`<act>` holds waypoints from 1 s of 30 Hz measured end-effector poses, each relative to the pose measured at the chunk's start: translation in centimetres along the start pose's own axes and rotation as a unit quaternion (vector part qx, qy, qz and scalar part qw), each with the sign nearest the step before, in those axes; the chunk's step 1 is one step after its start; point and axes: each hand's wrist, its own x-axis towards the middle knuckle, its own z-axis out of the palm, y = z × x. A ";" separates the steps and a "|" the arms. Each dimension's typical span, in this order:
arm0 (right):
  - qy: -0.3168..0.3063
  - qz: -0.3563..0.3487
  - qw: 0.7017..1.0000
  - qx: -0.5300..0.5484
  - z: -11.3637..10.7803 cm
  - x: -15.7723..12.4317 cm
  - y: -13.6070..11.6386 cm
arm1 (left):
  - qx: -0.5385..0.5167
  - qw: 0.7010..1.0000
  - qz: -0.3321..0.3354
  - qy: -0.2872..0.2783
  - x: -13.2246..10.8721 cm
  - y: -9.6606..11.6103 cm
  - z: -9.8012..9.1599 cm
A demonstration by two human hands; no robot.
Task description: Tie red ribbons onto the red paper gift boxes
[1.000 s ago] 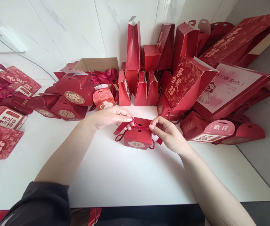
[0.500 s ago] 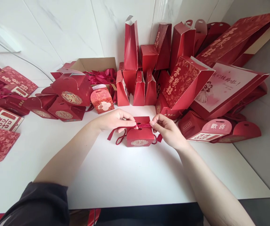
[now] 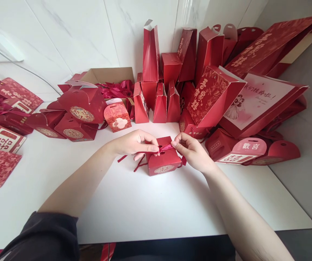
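A small red gift box [image 3: 163,161] with a gold round emblem on its front sits on the white table [image 3: 134,203], turned slightly. A dark red ribbon [image 3: 165,148] runs across its top. My left hand [image 3: 134,143] pinches the ribbon at the box's left top edge. My right hand [image 3: 191,149] pinches the other ribbon end at the right. Loose ribbon tails hang off the box's left side, near the table.
Behind the box stand several tall red paper bags [image 3: 159,103] and big red gift bags [image 3: 256,98]. A cardboard box of ribbons [image 3: 115,85] sits at the back. Finished red boxes [image 3: 77,116] lie left. The table's right edge drops to grey floor [image 3: 308,159].
The small box has turned a little and slid slightly toward me. The ribbon's left tail has shortened as both hands drew closer together over the box top.
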 end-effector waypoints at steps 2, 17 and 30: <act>-0.004 -0.003 1.000 -0.028 -0.5 -0.1 -0.1 | -0.010 1.000 -0.004 0.023 0.2 -0.2 0.1; -0.080 0.019 0.996 0.016 -2.6 -0.3 -0.5 | -0.043 0.987 0.101 0.121 0.8 -0.8 0.5; -0.047 -0.107 0.993 0.012 0.8 -0.6 -0.8 | -0.002 0.997 0.047 0.057 0.8 -0.9 0.2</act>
